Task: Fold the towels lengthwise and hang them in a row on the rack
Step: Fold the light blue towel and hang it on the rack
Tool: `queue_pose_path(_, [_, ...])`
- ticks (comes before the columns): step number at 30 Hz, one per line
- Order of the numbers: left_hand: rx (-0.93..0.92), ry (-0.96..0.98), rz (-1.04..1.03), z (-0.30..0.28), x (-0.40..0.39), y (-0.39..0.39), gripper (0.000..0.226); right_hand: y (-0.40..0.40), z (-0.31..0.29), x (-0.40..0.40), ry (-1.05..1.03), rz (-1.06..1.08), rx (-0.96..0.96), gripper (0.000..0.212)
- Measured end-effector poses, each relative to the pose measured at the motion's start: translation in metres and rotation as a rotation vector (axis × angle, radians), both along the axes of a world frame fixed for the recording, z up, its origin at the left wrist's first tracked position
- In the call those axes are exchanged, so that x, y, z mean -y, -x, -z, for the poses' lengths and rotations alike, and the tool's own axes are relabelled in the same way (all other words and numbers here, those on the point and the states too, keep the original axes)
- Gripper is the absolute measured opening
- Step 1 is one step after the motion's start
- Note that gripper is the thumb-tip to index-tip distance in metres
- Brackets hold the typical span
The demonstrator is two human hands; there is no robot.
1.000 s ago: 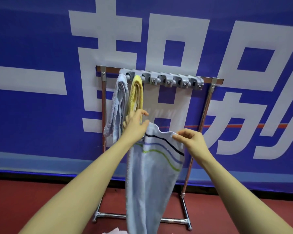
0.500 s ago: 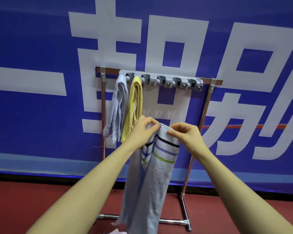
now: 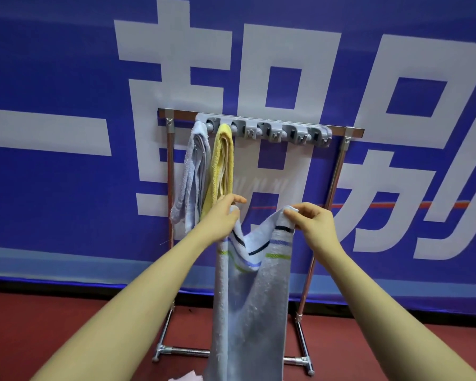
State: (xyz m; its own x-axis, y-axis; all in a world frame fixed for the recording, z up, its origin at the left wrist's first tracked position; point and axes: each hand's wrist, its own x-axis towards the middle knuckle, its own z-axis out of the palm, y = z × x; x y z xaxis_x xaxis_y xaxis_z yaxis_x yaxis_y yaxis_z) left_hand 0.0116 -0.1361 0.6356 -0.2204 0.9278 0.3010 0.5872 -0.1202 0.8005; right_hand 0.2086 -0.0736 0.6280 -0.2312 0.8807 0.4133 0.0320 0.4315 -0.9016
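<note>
Rack (image 3: 341, 160) is standing at 12 o'clock, two towels hanging at its left clips. Striped towel (image 3: 248, 298) is hanging before me; my left hand (image 3: 223, 213) and right hand (image 3: 311, 221) are pinching its top corners. Judgement: I am mid-fold; next, bringing corners together, then lifting toward the free third clip (image 3: 267, 130).

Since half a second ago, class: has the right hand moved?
Yes. The right hand, pinching the striped towel, has moved rightward, away from the hanging yellow towel and toward the rack's right post.
</note>
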Motion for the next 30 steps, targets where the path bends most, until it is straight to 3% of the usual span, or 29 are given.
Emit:
queue_pose_path(5, [0.191,-0.146,-0.164,0.005,0.001,-0.001,0.013,0.003,0.003,0.003,0.006,0.036,0.008,0.006])
queue_pose_path(12, [0.211,-0.194,-0.121,-0.006,-0.002,-0.025,0.008,0.021,0.002,0.014,-0.016,0.023,-0.001,0.012])
queue_pose_path(17, [0.323,-0.154,-0.119,-0.008,-0.011,-0.032,0.010,0.029,0.005,0.021,-0.009,-0.024,-0.028,0.010])
queue_pose_path(21, [0.378,-0.103,-0.042,-0.009,-0.010,-0.037,0.015,0.029,0.006,0.022,0.005,-0.039,-0.048,0.009])
queue_pose_path(25, [0.549,-0.017,0.124,-0.008,-0.007,-0.033,0.021,0.025,0.007,0.019,0.055,-0.053,-0.079,0.013])
queue_pose_path(28, [0.420,0.006,0.198,-0.009,-0.004,-0.028,0.031,0.022,0.006,0.017,0.057,-0.064,-0.085,0.014])
queue_pose_path(30, [0.358,-0.024,0.153,-0.010,-0.004,-0.027,0.026,0.022,0.006,0.018,0.057,-0.088,-0.079,0.012])
